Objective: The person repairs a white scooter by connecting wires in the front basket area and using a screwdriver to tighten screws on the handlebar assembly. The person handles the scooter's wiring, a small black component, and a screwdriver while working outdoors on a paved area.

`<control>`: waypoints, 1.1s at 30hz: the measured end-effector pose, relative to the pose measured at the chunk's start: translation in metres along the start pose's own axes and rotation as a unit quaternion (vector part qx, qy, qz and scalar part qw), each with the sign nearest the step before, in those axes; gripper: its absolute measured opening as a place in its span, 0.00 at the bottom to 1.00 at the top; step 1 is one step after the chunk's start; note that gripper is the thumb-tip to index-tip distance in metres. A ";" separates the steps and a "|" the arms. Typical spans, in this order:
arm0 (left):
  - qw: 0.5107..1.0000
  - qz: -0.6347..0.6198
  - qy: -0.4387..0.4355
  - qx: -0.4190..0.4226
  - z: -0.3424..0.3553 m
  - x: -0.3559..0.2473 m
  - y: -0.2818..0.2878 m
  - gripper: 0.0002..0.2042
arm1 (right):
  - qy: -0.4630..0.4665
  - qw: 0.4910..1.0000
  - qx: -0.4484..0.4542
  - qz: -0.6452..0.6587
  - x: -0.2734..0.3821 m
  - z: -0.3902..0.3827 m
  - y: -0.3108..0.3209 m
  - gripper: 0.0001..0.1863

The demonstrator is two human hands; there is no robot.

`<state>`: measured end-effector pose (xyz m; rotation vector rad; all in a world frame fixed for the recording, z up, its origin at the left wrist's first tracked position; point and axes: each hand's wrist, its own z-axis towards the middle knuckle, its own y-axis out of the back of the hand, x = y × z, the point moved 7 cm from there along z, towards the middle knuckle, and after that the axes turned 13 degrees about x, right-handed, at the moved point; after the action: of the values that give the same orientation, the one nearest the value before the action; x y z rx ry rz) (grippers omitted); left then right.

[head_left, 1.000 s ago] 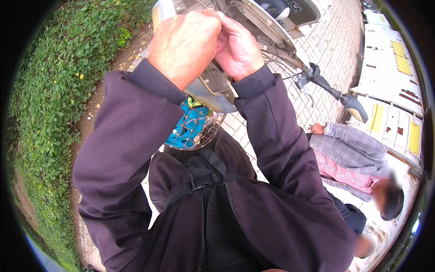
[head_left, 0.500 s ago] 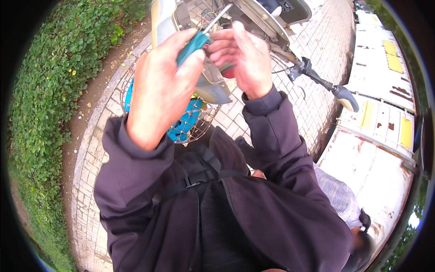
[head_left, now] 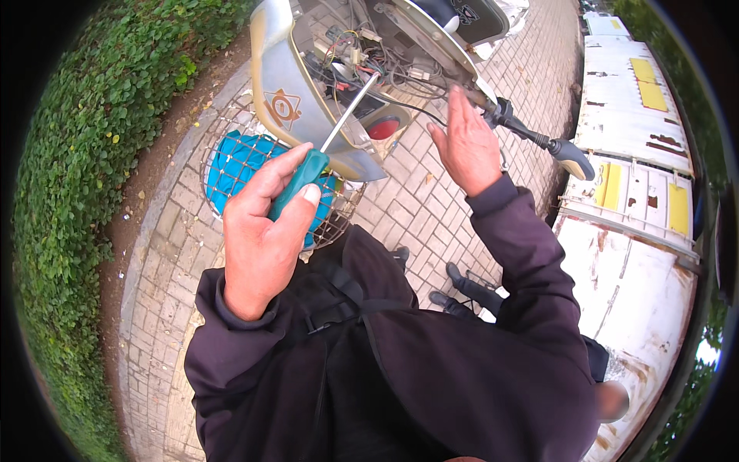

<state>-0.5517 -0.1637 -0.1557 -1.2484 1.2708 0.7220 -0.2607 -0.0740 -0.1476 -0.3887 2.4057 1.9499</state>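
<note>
Brick paving [head_left: 416, 208] lies beneath the left hand [head_left: 260, 235], fingers gripping a screwdriver [head_left: 305, 179], and right hand [head_left: 469, 150], fingers extended.

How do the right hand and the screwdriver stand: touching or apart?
Apart. The head view shows brick paving in the plain gap between the open right hand and the screwdriver, which the left hand grips.

Soft, even daylight falls across the brick pavement [head_left: 412, 204], leaving only faint shadows, while the white panels [head_left: 608, 262] at right glare almost to blank. The fisheye lens bends straight edges and sinks the corners into black. The hands [head_left: 262, 235] and the screwdriver [head_left: 299, 185] show fairly crisply; a bystander's head [head_left: 613, 402] at lower right is blurred.
</note>
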 end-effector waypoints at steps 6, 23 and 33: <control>1.000 -0.009 0.004 -0.012 0.001 0.003 -0.004 0.21 | 0.209 0.959 -0.194 -0.009 0.035 -0.004 0.047 0.34; 0.998 -0.028 0.051 0.014 -0.004 0.024 -0.018 0.22 | 0.235 0.955 -0.182 0.008 0.049 0.042 0.014 0.39; 0.985 -0.094 0.030 0.145 0.047 0.038 -0.114 0.21 | -0.025 0.569 0.000 0.822 0.010 -0.082 -0.057 0.17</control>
<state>-0.4231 -0.1558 -0.1676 -1.1373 1.2381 0.3512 -0.2475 -0.1659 -0.1861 2.7576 2.5796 1.7510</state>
